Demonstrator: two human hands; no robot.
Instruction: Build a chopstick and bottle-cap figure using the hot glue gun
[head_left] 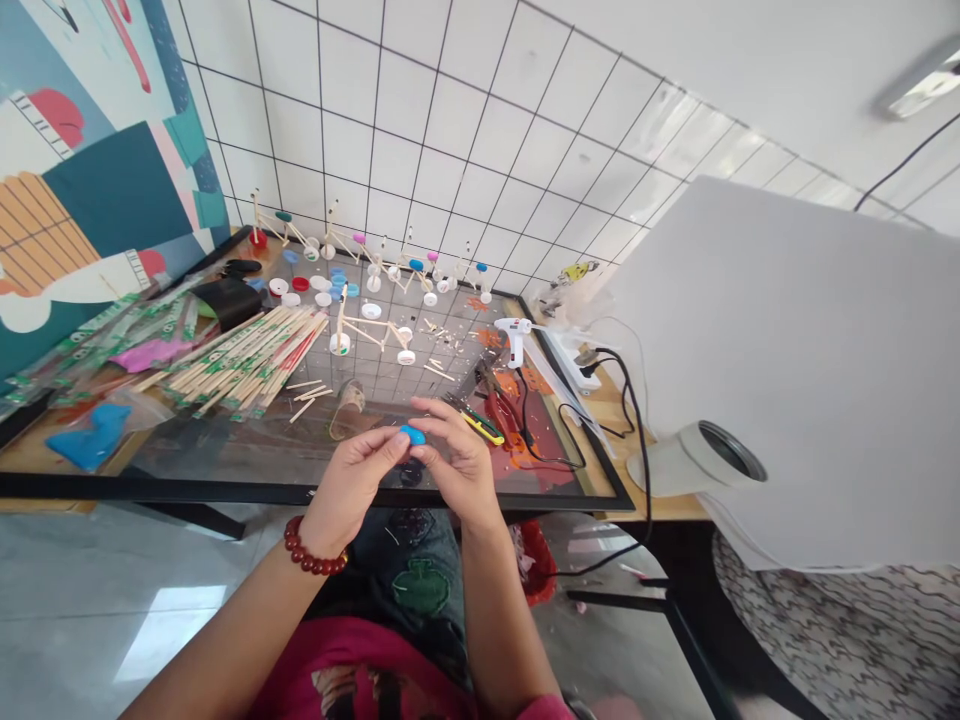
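Above the front edge of the glass-topped table, my left hand (367, 462) pinches a small blue lump of modelling clay (412, 435) between thumb and forefinger. From the other side, the thumb and a finger of my right hand (461, 468) close around the same lump, with its remaining fingers held out. A small tricycle model (375, 327) of wooden sticks with bottle-cap wheels stands beyond my hands. Several similar models (416, 270) line the back, some bearing blue or pink clay pieces. On the left lies a bag of blue clay (90, 436).
Paper-wrapped chopsticks (240, 365) are spread left of my hands. Loose bottle caps (300, 284) lie behind them. To the right are a white glue gun (514, 340), a yellow-green cutter (484, 427), red-handled pliers (504, 412) and a power strip (574, 362) with black cables.
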